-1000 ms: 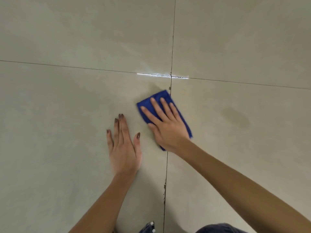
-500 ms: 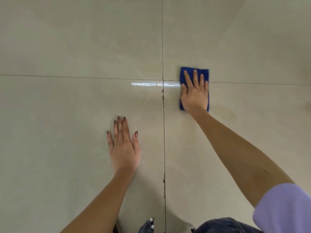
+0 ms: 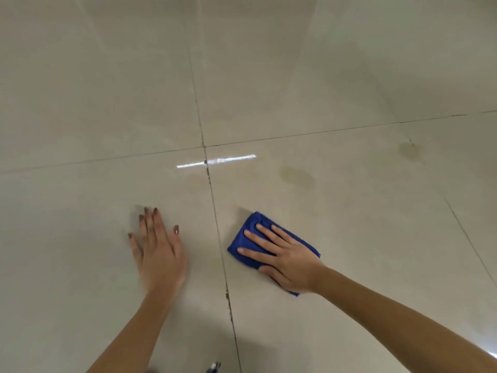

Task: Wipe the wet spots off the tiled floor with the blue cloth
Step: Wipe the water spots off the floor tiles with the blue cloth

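Right hand [image 3: 285, 261], fingers straight, presses the cloth [image 3: 248, 228] to the floor [image 3: 80, 103]; left hand [image 3: 158, 254] rests flat, fingers straight. The nearest spot [image 3: 297, 176] lies at one o'clock from the cloth, nearer the right hand.

We see only the edges of the blue cloth [image 3: 251, 222]; its middle lies hidden under the flat right hand [image 3: 289, 262]. The left hand [image 3: 158, 254] is blurred, its fingertips smeared. Both forearms run out of the picture at the bottom and right edges. A small dark, shiny thing [image 3: 213, 367] is cut off by the bottom edge; we cannot tell what it is.
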